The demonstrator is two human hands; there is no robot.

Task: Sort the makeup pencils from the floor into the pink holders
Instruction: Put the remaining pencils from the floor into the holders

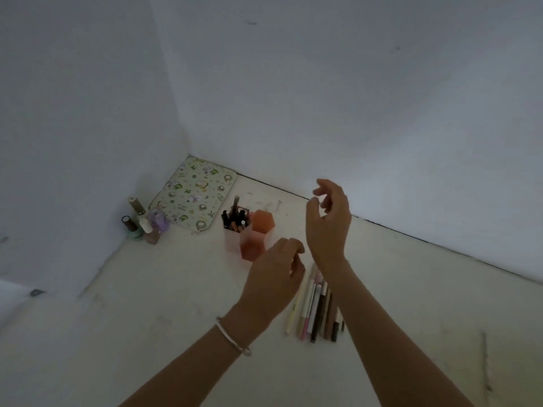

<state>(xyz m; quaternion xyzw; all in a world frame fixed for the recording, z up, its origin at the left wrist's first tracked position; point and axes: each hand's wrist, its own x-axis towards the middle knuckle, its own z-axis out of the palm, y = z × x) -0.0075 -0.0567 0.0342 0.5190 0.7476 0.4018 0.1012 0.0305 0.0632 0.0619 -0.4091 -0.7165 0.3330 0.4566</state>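
Note:
Three pink hexagonal holders (pixel 255 234) stand joined on the white floor near the room's corner. The left one (pixel 232 240) holds several dark makeup pencils; the other two look empty. Several more makeup pencils (pixel 314 306) lie side by side on the floor, just to the right of my left hand. My left hand (pixel 276 277), with a bracelet on its wrist, hovers in front of the holders with its fingers curled down and nothing visibly in it. My right hand (pixel 329 221) is raised to the right of the holders, fingers loosely apart and empty.
A patterned pouch (pixel 194 195) lies flat in the corner behind the holders. Several nail polish bottles (pixel 144 221) stand against the left wall. White walls close off the left and the back. The floor spreads bare to the right.

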